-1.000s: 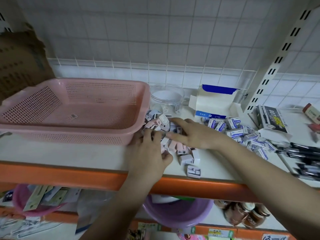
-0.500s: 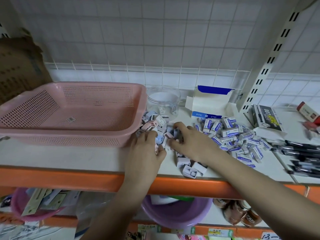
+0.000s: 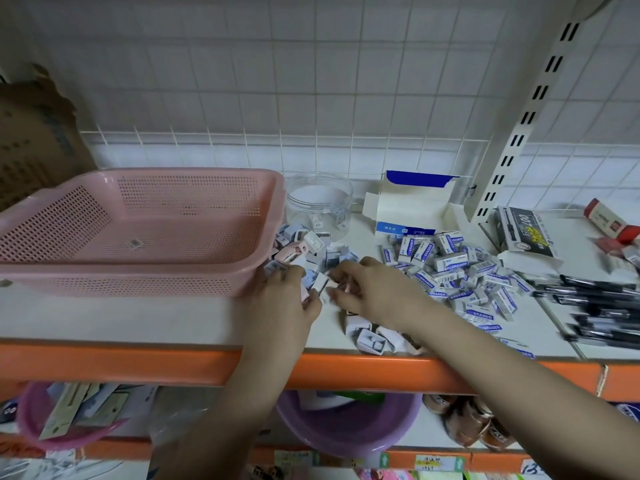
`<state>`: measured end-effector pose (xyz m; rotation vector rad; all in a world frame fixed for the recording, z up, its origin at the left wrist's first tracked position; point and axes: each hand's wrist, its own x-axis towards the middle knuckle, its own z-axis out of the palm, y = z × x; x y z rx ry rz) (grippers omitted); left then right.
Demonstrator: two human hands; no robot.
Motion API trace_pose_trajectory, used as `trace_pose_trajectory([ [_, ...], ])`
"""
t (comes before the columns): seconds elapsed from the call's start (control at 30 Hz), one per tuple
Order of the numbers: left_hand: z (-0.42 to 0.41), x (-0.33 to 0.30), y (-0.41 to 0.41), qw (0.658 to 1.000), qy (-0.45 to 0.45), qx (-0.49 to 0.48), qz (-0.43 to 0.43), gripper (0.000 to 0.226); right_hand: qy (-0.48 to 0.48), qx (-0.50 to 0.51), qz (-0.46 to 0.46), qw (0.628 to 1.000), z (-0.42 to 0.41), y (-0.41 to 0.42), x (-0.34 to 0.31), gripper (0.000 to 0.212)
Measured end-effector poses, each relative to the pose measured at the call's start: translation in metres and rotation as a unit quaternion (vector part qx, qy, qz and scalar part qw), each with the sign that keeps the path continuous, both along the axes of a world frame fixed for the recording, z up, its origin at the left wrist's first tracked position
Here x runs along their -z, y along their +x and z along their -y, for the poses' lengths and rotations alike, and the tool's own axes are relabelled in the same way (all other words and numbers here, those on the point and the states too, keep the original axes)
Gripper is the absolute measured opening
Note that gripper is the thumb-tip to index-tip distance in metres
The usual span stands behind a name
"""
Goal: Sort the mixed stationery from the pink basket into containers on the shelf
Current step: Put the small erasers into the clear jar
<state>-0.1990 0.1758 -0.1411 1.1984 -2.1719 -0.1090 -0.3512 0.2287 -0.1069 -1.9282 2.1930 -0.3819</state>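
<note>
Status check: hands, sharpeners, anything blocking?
Both hands gathering sharpeners beside the basket. Jar nearly empty. Erasers crowd the right.

My white shelf with an orange front edge carries the pink basket, a clear jar and an open white-and-blue box. Small sharpeners, wrapped erasers and black pens lie loose on it.

You have a pink basket of matt perforated plastic, beside a clear, glossy plastic jar. The erasers wear printed paper sleeves; the white box behind them looks like smooth card. The shelf top is smooth and pale, its front edge glossy orange. The wall tiles are glazed, with a soft sheen.
</note>
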Motion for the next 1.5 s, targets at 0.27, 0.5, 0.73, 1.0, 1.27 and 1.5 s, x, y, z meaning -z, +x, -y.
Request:
trace_pose_trajectory([
  [0.27, -0.007, -0.015, 0.005, 0.996, -0.022, 0.039, -0.079, 0.025, 0.038, -0.029, 0.027, 0.998, 0.000, -0.008, -0.004, 0.041],
  [0.5, -0.007, -0.069, -0.006, 0.991, 0.028, 0.094, -0.092, 0.025, -0.048, 0.033, 0.087, 0.994, -0.001, -0.016, 0.000, 0.030],
  [0.73, 0.090, -0.120, -0.057, 0.982, 0.093, 0.148, -0.079, 0.023, -0.123, 0.076, 0.158, 0.977, -0.012, -0.031, -0.001, 0.012],
  [1.0, 0.150, -0.108, -0.107, 0.973, 0.171, 0.138, 0.072, 0.029, -0.162, 0.118, 0.232, 0.952, -0.030, -0.038, -0.003, 0.009],
  [1.27, 0.160, -0.110, -0.100, 0.951, 0.196, 0.134, 0.197, 0.026, -0.133, 0.124, 0.238, 0.954, -0.028, -0.049, -0.025, 0.005],
  [1.5, 0.082, -0.133, -0.051, 0.996, 0.078, 0.033, -0.008, 0.025, -0.155, 0.093, 0.215, 0.960, 0.034, -0.057, -0.080, 0.017],
])
